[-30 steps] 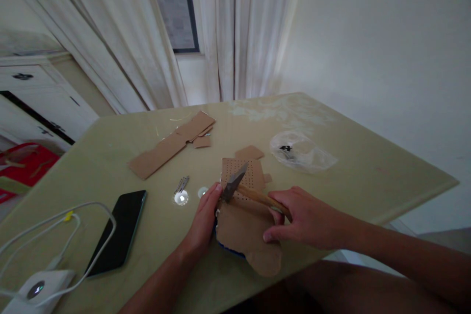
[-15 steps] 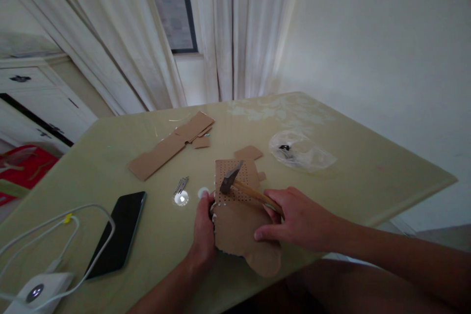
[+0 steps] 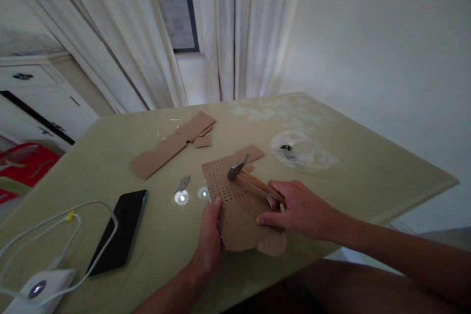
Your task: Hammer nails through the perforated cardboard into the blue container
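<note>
1. Wood in the right hand (image 3: 298, 211): gripped the hammer (image 3: 257, 184) by its handle, fingers curled around it, metal head over the dotted area. Could not tell whether touching the surface or just above it.
2. Held the perforated cardboard (image 3: 237, 218) by its left edge in the left hand (image 3: 209, 230), thumb on top, other fingers mostly hidden. Had it between both hands above the table (image 3: 368, 157), rows of small holes beyond the left thumb, rounded end toward the body.
3. Saw a smaller cardboard piece (image 3: 254, 152) just beyond the hammer's head.
4. Noticed a crumpled clear plastic bag (image 3: 312, 154) beyond the right hand, small dark bits inside.
5. Saw slim metal pins (image 3: 182, 184) bunched ahead and left of the left hand; farther out, a long cardboard strip (image 3: 165, 150), lying aslant.
6. Found a phone (image 3: 119, 230) left of the left hand, dark screen up, a white cable (image 3: 117, 223) looped across it; farther left, a white box (image 3: 51, 287).
</note>
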`<state>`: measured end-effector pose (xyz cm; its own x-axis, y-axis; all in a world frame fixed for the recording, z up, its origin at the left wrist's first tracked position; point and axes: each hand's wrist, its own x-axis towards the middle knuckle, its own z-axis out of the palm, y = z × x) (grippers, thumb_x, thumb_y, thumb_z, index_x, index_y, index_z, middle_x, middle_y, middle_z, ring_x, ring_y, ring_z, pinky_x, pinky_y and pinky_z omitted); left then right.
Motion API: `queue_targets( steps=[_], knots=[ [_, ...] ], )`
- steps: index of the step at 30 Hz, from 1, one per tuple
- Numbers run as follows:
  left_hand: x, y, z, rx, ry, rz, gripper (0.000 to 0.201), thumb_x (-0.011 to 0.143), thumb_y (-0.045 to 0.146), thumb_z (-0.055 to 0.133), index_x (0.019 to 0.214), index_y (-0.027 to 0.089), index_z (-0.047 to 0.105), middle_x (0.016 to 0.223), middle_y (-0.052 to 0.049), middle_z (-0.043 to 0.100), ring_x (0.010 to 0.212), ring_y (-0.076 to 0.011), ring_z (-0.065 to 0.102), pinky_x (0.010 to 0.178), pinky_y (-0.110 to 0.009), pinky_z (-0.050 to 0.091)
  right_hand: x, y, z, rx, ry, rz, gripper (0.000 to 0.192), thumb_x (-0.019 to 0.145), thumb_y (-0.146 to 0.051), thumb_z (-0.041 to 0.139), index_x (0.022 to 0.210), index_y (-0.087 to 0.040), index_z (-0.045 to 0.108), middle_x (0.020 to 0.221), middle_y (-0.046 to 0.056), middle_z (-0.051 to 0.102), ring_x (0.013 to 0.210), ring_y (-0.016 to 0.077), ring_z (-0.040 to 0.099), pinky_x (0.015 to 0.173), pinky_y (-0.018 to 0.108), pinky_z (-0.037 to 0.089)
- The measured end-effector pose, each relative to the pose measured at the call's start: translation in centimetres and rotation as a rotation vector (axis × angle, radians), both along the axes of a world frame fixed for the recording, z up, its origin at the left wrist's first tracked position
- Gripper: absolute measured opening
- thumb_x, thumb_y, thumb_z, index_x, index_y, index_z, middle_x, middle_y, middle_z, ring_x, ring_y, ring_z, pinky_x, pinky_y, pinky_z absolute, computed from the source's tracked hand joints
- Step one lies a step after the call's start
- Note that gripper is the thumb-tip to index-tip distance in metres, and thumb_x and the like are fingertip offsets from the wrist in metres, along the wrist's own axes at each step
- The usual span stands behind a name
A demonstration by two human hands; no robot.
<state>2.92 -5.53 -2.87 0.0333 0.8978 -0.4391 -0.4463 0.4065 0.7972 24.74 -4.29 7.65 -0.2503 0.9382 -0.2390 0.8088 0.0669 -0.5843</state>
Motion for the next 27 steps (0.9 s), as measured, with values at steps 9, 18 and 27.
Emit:
queue_targets(
  steps=[9, 18, 27],
  knots=[
    [-0.6, 1.0, 0.8, 0.055, 0.198, 0.016, 0.065, 0.080, 0.075, 0.079, 0.106, 0.016, 0.079, 0.106, -0.014, 0.083, 0.101, -0.0348, 0.077, 0.085, -0.042, 0.063, 0.6, 0.1, -0.2, 0.012, 0.011, -0.001, 0.041, 0.081, -0.050, 0.088, 0.076, -0.023, 0.057, 0.072, -0.002, 0.066, 0.066, 0.0172, 0.059, 0.063, 0.031, 0.038],
    [-0.6, 1.6, 1.4, 0.103, 0.243, -0.004, 0.067, 0.080, 0.081, 0.076, 0.102, 0.017, 0.082, 0.113, -0.015, 0.084, 0.116, -0.0373, 0.075, 0.100, -0.046, 0.061, 0.8, 0.0, -0.3, 0.017, 0.025, 0.011, 0.039, 0.085, -0.048, 0.086, 0.077, -0.023, 0.057, 0.073, -0.002, 0.065, 0.066, 0.0168, 0.057, 0.064, 0.031, 0.037],
    [-0.3, 1.4, 0.6, 0.076, 0.097, 0.013, 0.061, 0.085, 0.072, 0.078, 0.110, 0.016, 0.081, 0.120, -0.016, 0.084, 0.119, -0.0363, 0.076, 0.105, -0.047, 0.061, 0.9, 0.4, -0.7, 0.028, 0.038, 0.023, 0.043, 0.084, -0.052, 0.087, 0.076, -0.023, 0.057, 0.072, -0.002, 0.064, 0.067, 0.0170, 0.058, 0.063, 0.030, 0.036]
  ],
)
